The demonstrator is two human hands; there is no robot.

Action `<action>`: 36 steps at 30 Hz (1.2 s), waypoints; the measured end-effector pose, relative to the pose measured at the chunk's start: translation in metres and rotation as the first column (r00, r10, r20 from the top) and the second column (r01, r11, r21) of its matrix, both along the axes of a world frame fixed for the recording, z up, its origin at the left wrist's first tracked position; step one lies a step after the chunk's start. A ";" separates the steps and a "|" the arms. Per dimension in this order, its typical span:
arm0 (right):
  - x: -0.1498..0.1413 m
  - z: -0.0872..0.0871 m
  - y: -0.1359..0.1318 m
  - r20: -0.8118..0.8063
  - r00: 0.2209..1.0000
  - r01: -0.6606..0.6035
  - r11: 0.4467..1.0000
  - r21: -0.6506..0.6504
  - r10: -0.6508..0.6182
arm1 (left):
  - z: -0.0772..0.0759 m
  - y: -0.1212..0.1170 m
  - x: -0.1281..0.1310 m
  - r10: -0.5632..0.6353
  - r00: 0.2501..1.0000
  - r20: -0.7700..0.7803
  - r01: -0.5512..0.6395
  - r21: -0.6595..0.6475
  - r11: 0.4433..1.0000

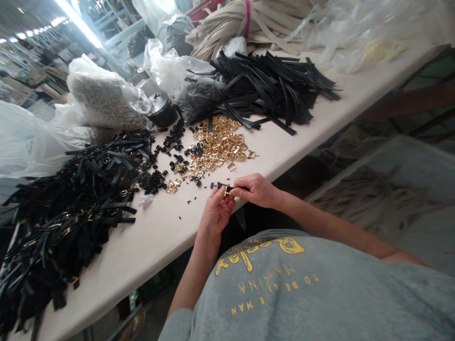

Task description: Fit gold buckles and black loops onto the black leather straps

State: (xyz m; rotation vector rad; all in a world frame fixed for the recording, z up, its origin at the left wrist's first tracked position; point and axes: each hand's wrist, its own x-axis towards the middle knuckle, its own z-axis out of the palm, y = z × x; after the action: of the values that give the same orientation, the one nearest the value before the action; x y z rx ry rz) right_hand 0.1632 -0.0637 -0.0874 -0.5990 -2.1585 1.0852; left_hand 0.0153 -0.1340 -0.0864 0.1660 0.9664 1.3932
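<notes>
Close to the table's near edge, my left hand and my right hand meet over a gold buckle and a short black strap. The left fingers pinch the buckle side. My right thumb and fingers close on the strap, which passes at the buckle. Just beyond the hands lies a heap of loose gold buckles. Small black loops are scattered to its left. How far the strap runs through the buckle is too small to make out.
Black straps with buckles pile up along the table's left; plain black straps lie at the back. A metal-lidded black pot, filled plastic bags and bundled beige strips stand behind. The pale table slants across.
</notes>
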 end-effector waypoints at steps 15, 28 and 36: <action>0.003 -0.005 0.001 -0.086 0.990 -0.117 0.993 -0.022 0.114 | 0.004 -0.001 -0.005 -0.206 0.978 -0.023 0.207 0.050 0.977; 0.001 -0.005 -0.005 -0.091 0.995 0.028 0.989 -0.148 -0.042 | -0.004 -0.006 0.003 -0.067 0.988 -0.139 0.079 0.087 0.993; 0.003 0.000 -0.007 -0.108 0.994 -0.033 0.983 -0.179 0.014 | 0.001 -0.009 0.003 0.055 0.782 -0.621 0.150 0.274 0.950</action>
State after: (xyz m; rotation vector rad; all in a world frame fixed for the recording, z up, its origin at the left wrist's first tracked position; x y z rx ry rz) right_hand 0.1658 -0.0706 -0.0878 -0.5845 -1.9941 1.3062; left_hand 0.0183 -0.1433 -0.0851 0.9396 1.2609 1.4624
